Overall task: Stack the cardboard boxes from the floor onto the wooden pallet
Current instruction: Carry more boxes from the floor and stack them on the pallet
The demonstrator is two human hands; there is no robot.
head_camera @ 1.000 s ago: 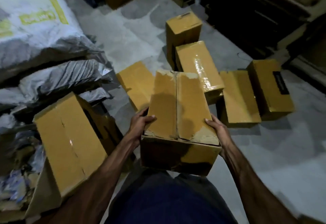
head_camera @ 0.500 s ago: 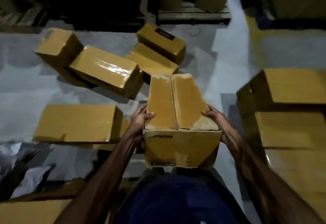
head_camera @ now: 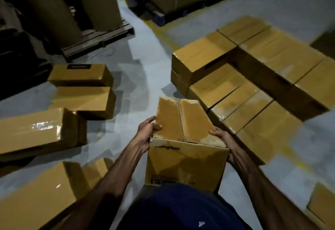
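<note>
View swung right vs 0.5 s ago: stacked boxes (head_camera: 253,77) now ahead-right; left hand (head_camera: 146,135), right hand (head_camera: 223,139) fingers still clamped on closed carried box (head_camera: 183,157), contents unseen.

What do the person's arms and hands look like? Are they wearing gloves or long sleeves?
No gloves and no long sleeves. The left hand and the right hand are both bare, with no rings, watch or bands that show. Both forearms are bare too, all the way to the picture's bottom edge, so no sleeve comes into view. The only clothing that shows is a dark blue garment below the arms.
</note>
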